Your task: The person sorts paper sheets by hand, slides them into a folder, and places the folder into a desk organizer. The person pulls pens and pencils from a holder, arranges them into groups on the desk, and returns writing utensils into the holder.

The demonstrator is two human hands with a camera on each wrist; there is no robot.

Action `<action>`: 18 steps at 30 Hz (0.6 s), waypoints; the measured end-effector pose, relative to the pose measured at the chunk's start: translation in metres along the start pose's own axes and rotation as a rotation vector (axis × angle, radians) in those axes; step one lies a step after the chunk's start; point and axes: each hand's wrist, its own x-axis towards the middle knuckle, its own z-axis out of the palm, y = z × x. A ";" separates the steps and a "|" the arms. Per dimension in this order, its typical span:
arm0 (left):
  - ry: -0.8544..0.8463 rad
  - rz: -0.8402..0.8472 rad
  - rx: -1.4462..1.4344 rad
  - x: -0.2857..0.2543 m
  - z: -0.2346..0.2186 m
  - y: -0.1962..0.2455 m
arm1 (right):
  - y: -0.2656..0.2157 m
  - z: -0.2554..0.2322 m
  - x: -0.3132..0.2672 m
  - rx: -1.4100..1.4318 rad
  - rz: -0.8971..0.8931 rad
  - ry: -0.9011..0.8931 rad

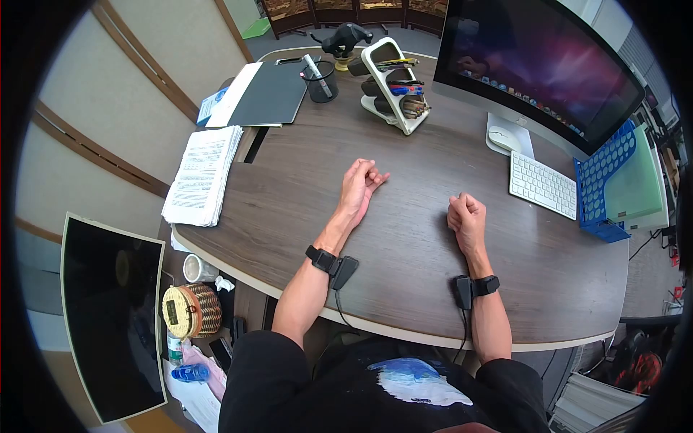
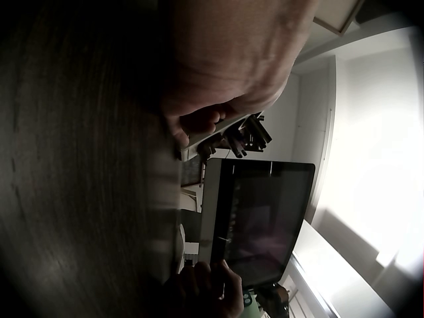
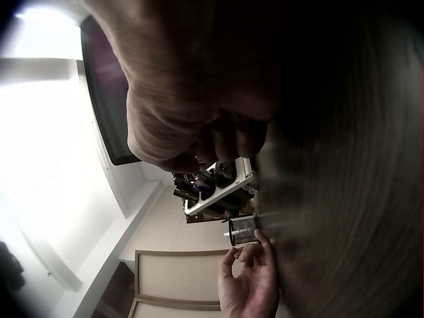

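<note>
My left hand (image 1: 356, 189) rests on the wooden desk (image 1: 289, 187), its fingers loosely bent and nothing held. In the right wrist view the left hand (image 3: 248, 285) shows its palm side, with fingers half curled. My right hand (image 1: 468, 218) lies on the desk further right, curled into a fist around nothing visible. The curled fingers of the right hand (image 3: 192, 126) also show in the right wrist view, and the left wrist view shows the right fist (image 2: 205, 288). The hands are apart, and neither touches an object other than the desk.
Behind the hands stand a white pen rack (image 1: 393, 101) and a mesh cup (image 1: 320, 83). A monitor (image 1: 538, 68), mouse (image 1: 503, 138), keyboard (image 1: 543, 185) and blue file holder (image 1: 598, 184) are at right. A paper stack (image 1: 201, 175) and dark folder (image 1: 268, 94) lie left.
</note>
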 end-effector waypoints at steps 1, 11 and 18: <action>0.000 0.000 0.000 0.000 0.000 0.000 | 0.000 0.000 0.000 -0.003 -0.004 0.001; -0.003 -0.004 0.003 0.001 -0.001 -0.001 | 0.001 -0.001 0.001 -0.004 -0.011 -0.001; 0.000 -0.001 0.007 -0.001 0.001 0.001 | 0.001 -0.001 0.000 0.005 0.002 0.002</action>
